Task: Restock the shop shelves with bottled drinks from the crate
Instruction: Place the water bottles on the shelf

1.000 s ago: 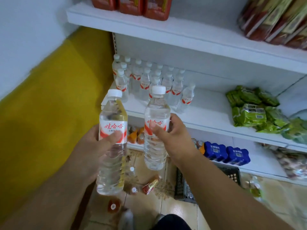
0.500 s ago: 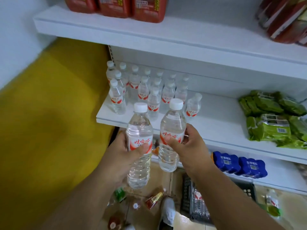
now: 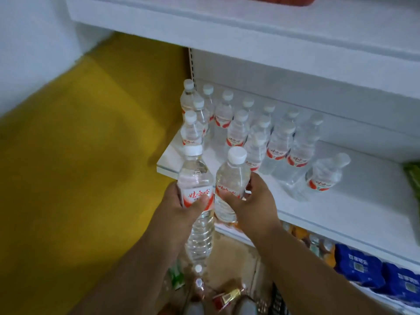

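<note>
Both hands are holding drinks. Left hand (image 3: pixel 179 208) grips one clear plastic water bottle with a white cap (image 3: pixel 196 189) round its red and white label. Right hand (image 3: pixel 252 205) grips a second clear water bottle (image 3: pixel 229 180), tilted, just beside the first. They are held up at the front edge of the white shelf (image 3: pixel 341 214), near the standing rows of water bottles (image 3: pixel 250 128). Blue packs (image 3: pixel 377 271) sit lower down.

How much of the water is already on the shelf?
Many water bottles already stand on the middle shelf. The left hand grips one bottle and the right hand another, both not yet shelved. Loose drinks on the floor remain.
</note>
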`<control>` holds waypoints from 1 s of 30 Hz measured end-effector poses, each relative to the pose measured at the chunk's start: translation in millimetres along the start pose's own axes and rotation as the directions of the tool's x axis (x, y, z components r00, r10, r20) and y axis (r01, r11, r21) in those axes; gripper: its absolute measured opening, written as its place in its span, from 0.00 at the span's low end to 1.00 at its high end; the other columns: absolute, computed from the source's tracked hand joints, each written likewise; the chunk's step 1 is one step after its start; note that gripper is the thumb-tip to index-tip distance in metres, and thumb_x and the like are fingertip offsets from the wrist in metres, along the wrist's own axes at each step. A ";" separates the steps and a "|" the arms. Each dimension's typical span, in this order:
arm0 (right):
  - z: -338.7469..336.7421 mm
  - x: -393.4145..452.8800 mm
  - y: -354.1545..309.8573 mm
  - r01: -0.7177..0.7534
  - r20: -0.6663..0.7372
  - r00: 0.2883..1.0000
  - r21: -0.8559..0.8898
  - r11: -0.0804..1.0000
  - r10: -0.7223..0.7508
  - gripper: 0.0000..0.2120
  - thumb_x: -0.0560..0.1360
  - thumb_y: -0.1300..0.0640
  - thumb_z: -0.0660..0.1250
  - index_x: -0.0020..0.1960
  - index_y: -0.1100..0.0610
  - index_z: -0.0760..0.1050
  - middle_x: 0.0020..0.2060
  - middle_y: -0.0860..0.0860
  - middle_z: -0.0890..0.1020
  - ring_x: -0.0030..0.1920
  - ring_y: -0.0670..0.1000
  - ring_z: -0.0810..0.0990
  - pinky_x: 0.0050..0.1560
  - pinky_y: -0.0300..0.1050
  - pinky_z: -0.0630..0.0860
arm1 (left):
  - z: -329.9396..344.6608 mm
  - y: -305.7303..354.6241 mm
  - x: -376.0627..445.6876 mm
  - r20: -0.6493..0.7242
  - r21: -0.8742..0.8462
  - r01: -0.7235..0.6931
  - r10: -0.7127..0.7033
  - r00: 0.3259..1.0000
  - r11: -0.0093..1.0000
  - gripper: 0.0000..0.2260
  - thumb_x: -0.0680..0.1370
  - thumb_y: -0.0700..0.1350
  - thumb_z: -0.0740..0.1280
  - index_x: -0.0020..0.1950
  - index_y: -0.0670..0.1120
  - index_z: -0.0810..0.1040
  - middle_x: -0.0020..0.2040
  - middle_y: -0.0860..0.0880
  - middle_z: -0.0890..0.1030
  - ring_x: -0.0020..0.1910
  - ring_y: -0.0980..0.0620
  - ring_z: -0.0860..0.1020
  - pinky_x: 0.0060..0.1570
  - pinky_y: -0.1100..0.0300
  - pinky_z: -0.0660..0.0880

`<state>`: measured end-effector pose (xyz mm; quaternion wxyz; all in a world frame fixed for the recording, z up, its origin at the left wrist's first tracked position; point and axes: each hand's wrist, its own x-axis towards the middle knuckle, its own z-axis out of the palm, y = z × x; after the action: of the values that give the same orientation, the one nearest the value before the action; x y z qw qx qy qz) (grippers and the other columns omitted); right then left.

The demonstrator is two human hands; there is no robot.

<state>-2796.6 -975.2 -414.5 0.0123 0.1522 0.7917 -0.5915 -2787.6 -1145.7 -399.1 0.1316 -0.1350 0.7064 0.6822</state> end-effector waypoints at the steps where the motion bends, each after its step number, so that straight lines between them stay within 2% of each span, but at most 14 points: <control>1: 12.1 10.7 4.4 0.004 -0.007 1.000 -0.006 1.000 -0.004 0.20 0.69 0.49 0.79 0.54 0.35 0.73 0.48 0.32 0.81 0.48 0.29 0.78 0.43 0.24 0.73 | -4.6 -4.3 13.1 -0.008 0.010 -0.014 0.014 1.000 1.000 0.33 0.61 0.64 0.74 0.63 0.54 0.76 0.55 0.52 0.85 0.54 0.49 0.84 0.60 0.40 0.78; 4: 41.7 37.9 14.1 0.007 -0.048 0.999 -0.009 1.000 -0.008 0.22 0.69 0.49 0.79 0.56 0.36 0.72 0.48 0.31 0.80 0.48 0.31 0.79 0.45 0.29 0.75 | -16.3 -16.1 44.2 0.009 0.019 -0.028 0.028 1.000 0.999 0.34 0.62 0.63 0.74 0.64 0.52 0.76 0.55 0.49 0.85 0.55 0.47 0.84 0.61 0.38 0.77; 7: 64.3 64.7 23.9 0.016 -0.083 0.996 -0.019 1.000 -0.018 0.25 0.70 0.49 0.79 0.62 0.40 0.71 0.53 0.34 0.79 0.51 0.36 0.79 0.47 0.29 0.70 | -25.9 -27.0 67.3 0.035 0.020 -0.040 0.039 0.999 0.999 0.32 0.63 0.61 0.75 0.64 0.52 0.77 0.55 0.49 0.85 0.55 0.47 0.84 0.62 0.38 0.77; 10: 81.9 92.2 34.5 -0.005 -0.103 0.995 -0.032 0.999 0.002 0.27 0.71 0.48 0.78 0.66 0.44 0.71 0.60 0.40 0.79 0.59 0.45 0.78 0.58 0.42 0.74 | -36.6 -37.5 86.7 0.054 0.020 -0.051 0.050 0.997 0.998 0.34 0.61 0.63 0.75 0.65 0.53 0.76 0.56 0.49 0.85 0.56 0.45 0.83 0.62 0.37 0.76; 12: 89.9 107.9 39.4 -0.003 -0.122 0.993 -0.052 0.999 -0.003 0.27 0.72 0.48 0.77 0.67 0.45 0.72 0.62 0.43 0.79 0.61 0.48 0.78 0.63 0.50 0.76 | -43.7 -44.3 97.1 0.087 0.013 -0.060 0.058 0.995 0.998 0.35 0.61 0.62 0.75 0.66 0.52 0.76 0.57 0.47 0.85 0.57 0.44 0.83 0.62 0.35 0.76; 14: 96.5 123.6 40.9 0.021 -0.144 0.989 -0.068 0.997 -0.031 0.28 0.71 0.48 0.78 0.68 0.46 0.72 0.62 0.45 0.78 0.62 0.49 0.78 0.65 0.54 0.77 | -50.0 -51.0 108.2 0.092 0.010 -0.076 0.075 0.993 0.997 0.34 0.62 0.61 0.75 0.66 0.53 0.76 0.57 0.48 0.85 0.57 0.45 0.83 0.63 0.36 0.76; 17: 100.8 141.7 39.1 0.064 -0.157 0.985 -0.075 0.995 -0.075 0.28 0.71 0.49 0.78 0.68 0.45 0.72 0.62 0.45 0.79 0.62 0.47 0.79 0.64 0.51 0.76 | -54.3 -55.5 121.3 0.099 0.008 -0.102 0.100 0.990 0.995 0.31 0.65 0.58 0.76 0.66 0.54 0.76 0.57 0.50 0.85 0.57 0.47 0.83 0.62 0.37 0.76; 20: 104.7 152.2 38.0 0.068 -0.179 0.981 -0.072 0.995 -0.079 0.26 0.71 0.50 0.78 0.65 0.47 0.73 0.59 0.44 0.80 0.57 0.45 0.79 0.55 0.40 0.75 | -59.8 -54.7 131.7 0.140 0.008 -0.110 0.108 0.984 0.994 0.32 0.63 0.60 0.76 0.66 0.55 0.76 0.58 0.52 0.85 0.58 0.50 0.83 0.63 0.40 0.76; 22: 105.1 154.4 37.6 0.058 -0.179 0.981 -0.072 0.996 -0.070 0.25 0.71 0.49 0.78 0.65 0.46 0.73 0.58 0.43 0.81 0.55 0.43 0.79 0.52 0.36 0.72 | -61.9 -52.9 136.9 0.161 0.002 -0.122 0.120 0.980 0.993 0.31 0.63 0.61 0.75 0.65 0.57 0.76 0.58 0.53 0.85 0.58 0.51 0.83 0.63 0.40 0.76; 25: 106.7 152.3 39.1 0.048 -0.178 0.982 -0.113 0.993 -0.067 0.27 0.73 0.49 0.76 0.68 0.46 0.70 0.61 0.43 0.79 0.61 0.45 0.78 0.61 0.44 0.75 | -62.1 -50.2 144.5 0.175 -0.005 -0.141 0.140 0.975 0.990 0.28 0.64 0.61 0.75 0.64 0.61 0.76 0.58 0.54 0.85 0.58 0.52 0.83 0.62 0.41 0.77; 27: 109.2 146.4 38.5 0.033 -0.172 0.983 -0.159 0.987 -0.061 0.29 0.74 0.48 0.75 0.71 0.46 0.67 0.64 0.44 0.77 0.65 0.47 0.76 0.67 0.48 0.73 | -63.0 -50.0 147.8 0.172 -0.005 -0.139 0.138 0.975 0.990 0.28 0.64 0.62 0.75 0.63 0.61 0.76 0.58 0.55 0.85 0.57 0.53 0.83 0.61 0.42 0.77; 30: 115.2 127.1 40.2 -0.081 -0.219 0.975 -0.218 0.973 0.032 0.29 0.76 0.47 0.72 0.73 0.49 0.65 0.67 0.48 0.74 0.67 0.50 0.74 0.69 0.49 0.71 | -65.1 -52.6 149.5 0.154 0.012 -0.140 0.137 0.979 0.990 0.27 0.62 0.63 0.75 0.61 0.62 0.77 0.56 0.56 0.85 0.55 0.55 0.84 0.60 0.43 0.79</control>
<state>-2925.9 -1044.6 -511.9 -0.0391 0.2352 0.8459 -0.4771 -2907.2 -1214.2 -500.9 0.1391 -0.0314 0.7096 0.6900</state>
